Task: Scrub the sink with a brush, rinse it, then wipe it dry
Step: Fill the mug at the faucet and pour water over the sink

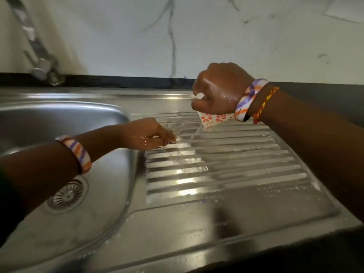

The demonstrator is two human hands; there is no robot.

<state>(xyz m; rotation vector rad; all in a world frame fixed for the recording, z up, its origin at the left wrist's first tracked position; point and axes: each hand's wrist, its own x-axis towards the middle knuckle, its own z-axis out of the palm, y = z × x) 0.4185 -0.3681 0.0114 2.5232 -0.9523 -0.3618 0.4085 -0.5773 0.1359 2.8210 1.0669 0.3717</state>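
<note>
The right hand [218, 89] squeezes a wet cloth [213, 120] tight over the sink [197, 209]. The left hand [149, 134] has curled fingers; I cannot tell if it holds something. The cloth looks soft and drippy, so bunch it.

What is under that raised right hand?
Below the right hand hangs a corner of flowered cloth, dripping water onto the ribbed drainboard. The rest of the cloth is hidden inside the fist.

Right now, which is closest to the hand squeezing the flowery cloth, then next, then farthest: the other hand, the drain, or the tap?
From the right hand:
1. Left hand, just below and to its left, on the ribbed drainboard.
2. Tap, far left by the wall.
3. Drain, low in the basin.
</note>
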